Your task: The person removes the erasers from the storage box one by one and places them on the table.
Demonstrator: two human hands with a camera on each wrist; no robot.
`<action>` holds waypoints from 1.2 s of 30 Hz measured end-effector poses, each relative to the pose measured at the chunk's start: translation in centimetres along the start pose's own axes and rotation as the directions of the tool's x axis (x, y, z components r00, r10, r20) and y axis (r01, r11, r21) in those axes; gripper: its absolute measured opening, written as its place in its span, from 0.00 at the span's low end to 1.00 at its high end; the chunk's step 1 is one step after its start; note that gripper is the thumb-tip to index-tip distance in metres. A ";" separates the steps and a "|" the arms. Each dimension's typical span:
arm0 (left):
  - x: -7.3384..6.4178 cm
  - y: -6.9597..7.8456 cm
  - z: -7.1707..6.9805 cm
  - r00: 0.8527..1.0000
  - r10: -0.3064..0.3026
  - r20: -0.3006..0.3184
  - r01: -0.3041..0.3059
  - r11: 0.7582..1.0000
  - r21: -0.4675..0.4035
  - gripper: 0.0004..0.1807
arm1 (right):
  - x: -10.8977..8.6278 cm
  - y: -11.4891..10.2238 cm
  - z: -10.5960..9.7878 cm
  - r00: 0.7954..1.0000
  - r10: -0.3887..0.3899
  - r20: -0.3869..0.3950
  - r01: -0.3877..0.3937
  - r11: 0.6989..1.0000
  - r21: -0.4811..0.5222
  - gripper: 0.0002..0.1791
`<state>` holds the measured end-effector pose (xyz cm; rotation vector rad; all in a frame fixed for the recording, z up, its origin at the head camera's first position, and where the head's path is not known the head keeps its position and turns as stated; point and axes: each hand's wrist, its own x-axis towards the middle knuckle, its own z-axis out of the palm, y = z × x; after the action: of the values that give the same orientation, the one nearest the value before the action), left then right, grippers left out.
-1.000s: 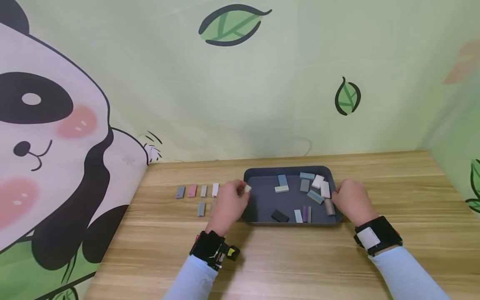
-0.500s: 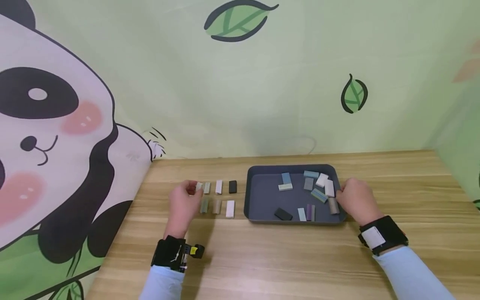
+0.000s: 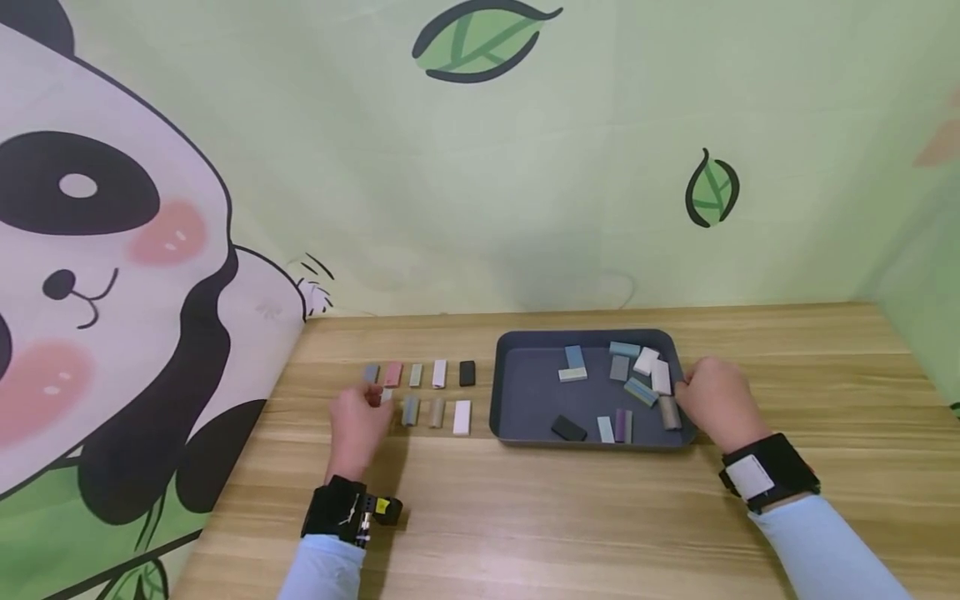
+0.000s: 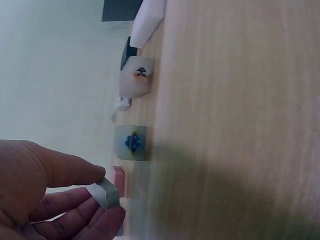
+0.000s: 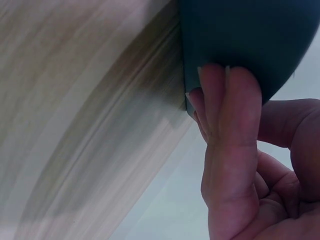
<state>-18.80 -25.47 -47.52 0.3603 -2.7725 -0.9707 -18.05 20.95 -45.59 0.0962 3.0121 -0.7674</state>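
My left hand (image 3: pixel 358 425) pinches a small pale block (image 4: pixel 107 195), shaped like an eraser, between thumb and fingers. It is at the left end of the front row, beside a blue-grey striped block (image 3: pixel 410 411). Just behind the fingers in the head view are a pink block (image 3: pixel 393 374) and a grey-blue block (image 3: pixel 371 372). My right hand (image 3: pixel 716 404) grips the right wall of a dark tray (image 3: pixel 525 392); its fingers (image 5: pixel 240 105) lie flat on the outside, with the thumb across the rim. Several blocks lie in the tray, mostly toward its right half.
The back row continues with a pale green block (image 3: pixel 416 375), a white block (image 3: pixel 439 373) and a black block (image 3: pixel 467 372). A tan block (image 3: pixel 437 412) and a larger white block (image 3: pixel 462 417) extend the front row. Behind the wooden table (image 3: pixel 570 517) hangs a printed backdrop (image 3: pixel 510 183).
From the tray's left edge, my left hand has carried the pale block leftward to the rows, then slightly toward the front row. The right hand keeps its grip on the tray.
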 end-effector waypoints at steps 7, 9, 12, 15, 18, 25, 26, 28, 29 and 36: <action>0.1 -0.2 0.4 0.999 -0.043 0.009 0.043 0.999 0.017 0.14 | 0.0 0.1 0.0 1.000 -0.015 -0.021 0.015 1.000 -0.005 0.21; 0.0 -0.3 0.5 0.999 -0.052 0.014 0.052 0.998 0.021 0.14 | 0.1 0.1 0.0 1.000 -0.015 -0.022 0.014 1.000 -0.005 0.21; 0.0 -0.4 0.5 0.998 -0.062 0.017 0.061 0.998 0.026 0.14 | 0.1 0.0 0.0 1.000 -0.005 -0.020 0.005 1.000 0.003 0.21; 0.1 -0.5 0.7 0.998 -0.067 0.011 0.066 0.997 0.047 0.14 | 0.1 0.0 0.0 1.000 -0.001 -0.018 0.001 1.000 0.003 0.21; 0.1 -0.5 0.8 0.997 -0.074 0.014 0.073 0.995 0.064 0.14 | 0.1 0.0 0.1 1.000 -0.004 -0.019 0.004 1.000 -0.001 0.22; 0.1 -0.3 1.0 0.996 -0.086 0.039 0.083 0.994 0.074 0.14 | -0.1 0.2 0.0 1.000 -0.001 -0.021 0.001 1.000 0.002 0.22; 0.1 -0.2 1.0 0.996 -0.084 0.042 0.080 0.994 0.078 0.14 | -0.1 0.2 0.0 1.000 0.003 -0.018 -0.003 1.000 0.005 0.22; 0.1 -0.1 0.9 0.996 -0.076 0.042 0.071 0.992 0.100 0.14 | 0.0 0.3 0.0 1.000 0.011 -0.012 -0.010 1.000 0.011 0.21; 0.1 0.0 0.9 0.996 -0.073 0.042 0.068 0.991 0.111 0.15 | 0.0 0.3 0.1 1.000 0.011 -0.010 -0.011 1.000 0.012 0.21; -0.5 2.3 0.2 0.999 0.001 0.045 -0.007 0.993 0.121 0.23 | 0.2 0.4 0.3 1.000 0.001 -0.015 -0.001 1.000 0.016 0.21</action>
<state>-18.81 -23.43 -46.26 0.3545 -2.8794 -0.8218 -18.18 21.14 -46.01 0.1041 3.0205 -0.7950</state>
